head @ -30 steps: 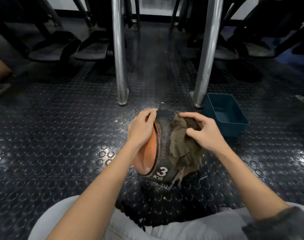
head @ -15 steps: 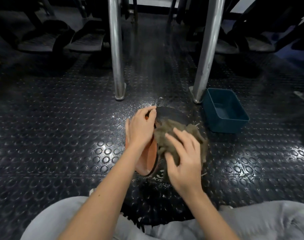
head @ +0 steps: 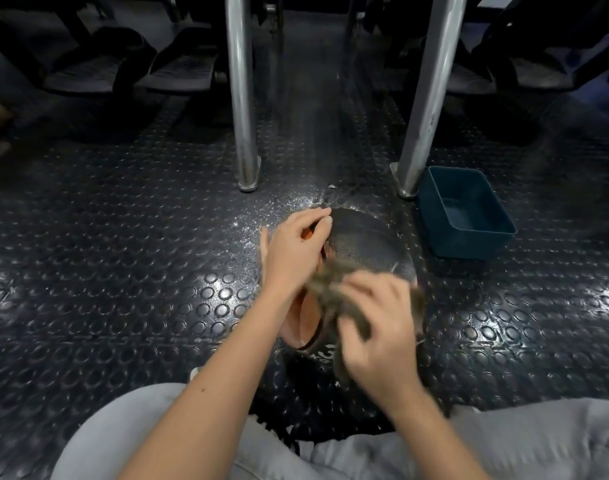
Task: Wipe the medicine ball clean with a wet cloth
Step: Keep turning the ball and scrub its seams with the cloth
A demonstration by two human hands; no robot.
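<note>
Rubber-looking black and orange medicine ball (head: pixel 365 244) sits on the studded floor (head: pixel 123 271) just below the middle of the frame, in front of the person's knees. Left hand (head: pixel 292 251) is clamped over its upper left side, fingers curled on it to steady it. Right hand (head: pixel 379 327) is bunched around the brownish cloth (head: pixel 355 308) and pressing it on the near face of the ball. It's a smear of blur though, so I wouldn't swear to the exact grip.

What could go wrong, imo: the ball is round and probably slick when wet, so a hard swipe could roll it out from under the left hand, toward the blue tub (head: pixel 469 216) at the right or the metal legs (head: pixel 242 98) behind. The floor round it glistens, so it may skid too. Loose cloth ends could drag floor grit back onto the ball.

Hard to see: the ball's underside, the white lettering low down (unreadable), whether the tub holds water, and whatever the legs belong to, cut off at the top.
</note>
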